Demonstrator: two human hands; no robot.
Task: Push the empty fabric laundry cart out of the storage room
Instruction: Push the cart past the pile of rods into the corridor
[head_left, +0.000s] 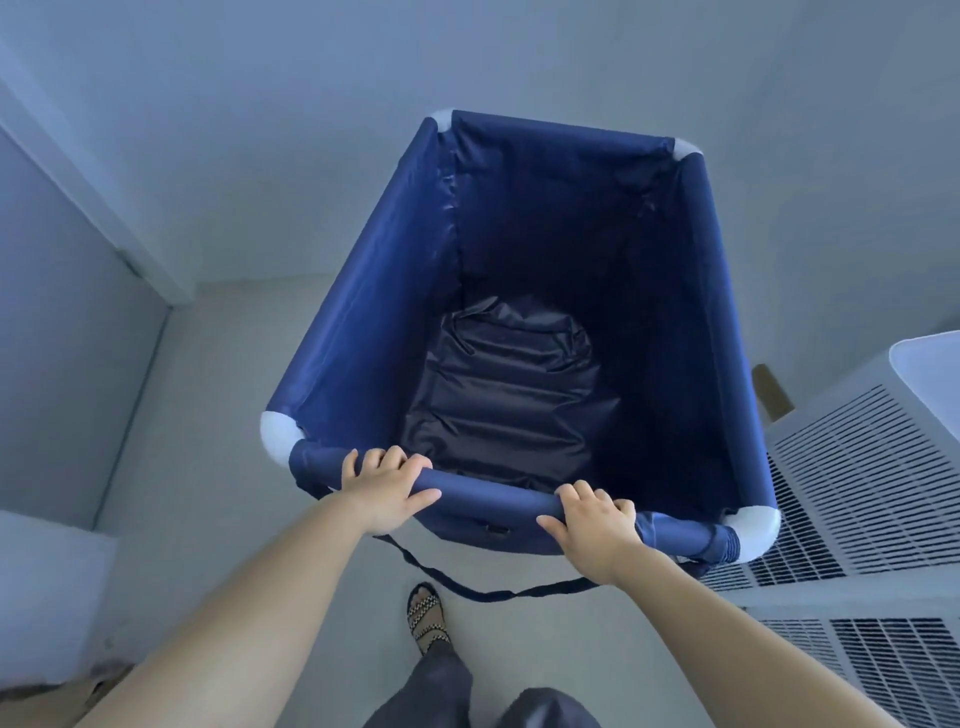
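A navy fabric laundry cart (363, 322) with white corner joints fills the middle of the head view, and I look down into it. Only wrinkled dark lining lies at its bottom. My left hand (387, 488) grips the near top rail on its left part. My right hand (592, 525) grips the same rail further right. A dark strap (498, 592) hangs in a loop below the rail, just above the floor.
A white slatted appliance (852, 467) stands tight against the cart's right side. A door frame and wall (93, 208) run along the left, with a white box (47, 587) at the lower left. Pale floor (218, 395) lies left of the cart; my sandalled foot (428, 618) is behind it.
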